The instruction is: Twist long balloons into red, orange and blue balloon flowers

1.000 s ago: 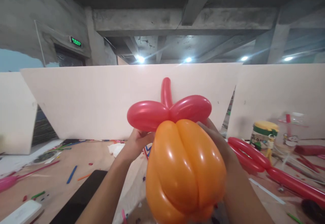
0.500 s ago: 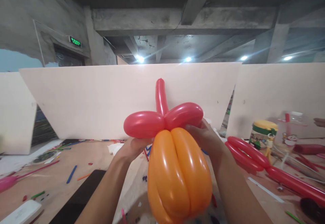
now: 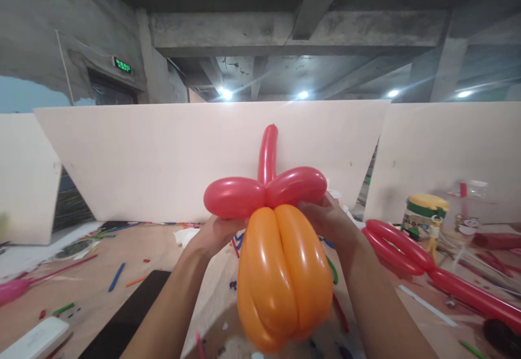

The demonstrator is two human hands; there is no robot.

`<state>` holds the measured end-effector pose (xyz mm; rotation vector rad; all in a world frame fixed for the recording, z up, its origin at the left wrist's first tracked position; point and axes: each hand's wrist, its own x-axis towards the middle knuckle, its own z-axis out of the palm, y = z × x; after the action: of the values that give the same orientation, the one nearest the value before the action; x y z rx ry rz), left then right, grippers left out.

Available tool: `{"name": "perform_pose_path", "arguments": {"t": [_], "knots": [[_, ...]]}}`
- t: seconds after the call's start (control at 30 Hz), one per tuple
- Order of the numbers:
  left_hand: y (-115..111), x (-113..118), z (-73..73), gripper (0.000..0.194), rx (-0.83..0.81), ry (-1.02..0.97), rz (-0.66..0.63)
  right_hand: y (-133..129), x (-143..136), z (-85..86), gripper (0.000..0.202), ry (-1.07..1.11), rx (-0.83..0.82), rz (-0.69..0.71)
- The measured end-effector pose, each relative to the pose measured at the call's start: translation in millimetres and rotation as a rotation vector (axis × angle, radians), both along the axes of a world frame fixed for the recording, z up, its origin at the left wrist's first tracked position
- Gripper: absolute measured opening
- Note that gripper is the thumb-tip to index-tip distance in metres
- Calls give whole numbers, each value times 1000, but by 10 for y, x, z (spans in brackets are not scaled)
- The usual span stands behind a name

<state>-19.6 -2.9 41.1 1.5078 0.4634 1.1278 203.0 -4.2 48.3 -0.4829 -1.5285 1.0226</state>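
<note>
An orange balloon bundle (image 3: 280,277) of several bulging segments hangs in front of me. Joined to its top is a red balloon piece (image 3: 234,197) with two rounded lobes and one upright, slightly curved stem. My left hand (image 3: 215,234) is under the left red lobe, its fingertips hidden behind the balloons. On the other side my right hand (image 3: 319,212) grips the right red lobe from below, thumb showing near the orange top and the other fingers hidden behind.
A pale board (image 3: 163,158) stands behind the table (image 3: 93,294). To the right lie a twisted red balloon (image 3: 476,294) and a yellow-lidded jar (image 3: 425,215). A black flat object (image 3: 130,315), a white device (image 3: 36,340) and balloon scraps are at left.
The red stem has swung to the right and now leans that way. The orange bundle's lower end has lifted slightly and shifted a little. Both hands keep nearly the same place.
</note>
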Motion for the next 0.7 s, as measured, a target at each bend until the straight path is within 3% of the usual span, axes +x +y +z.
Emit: {"name": "perform_pose_path", "arguments": {"t": [0.3, 0.57, 0.7], "knots": [[36, 9, -5, 24, -9, -7, -41, -56, -5, 47, 37, -12, 15, 1], [176, -80, -156, 23, 38, 58, -57, -104, -40, 77, 30, -16, 14, 7], [121, -54, -95, 22, 35, 49, -20, -66, -21, 51, 31, -5, 16, 21]]}}
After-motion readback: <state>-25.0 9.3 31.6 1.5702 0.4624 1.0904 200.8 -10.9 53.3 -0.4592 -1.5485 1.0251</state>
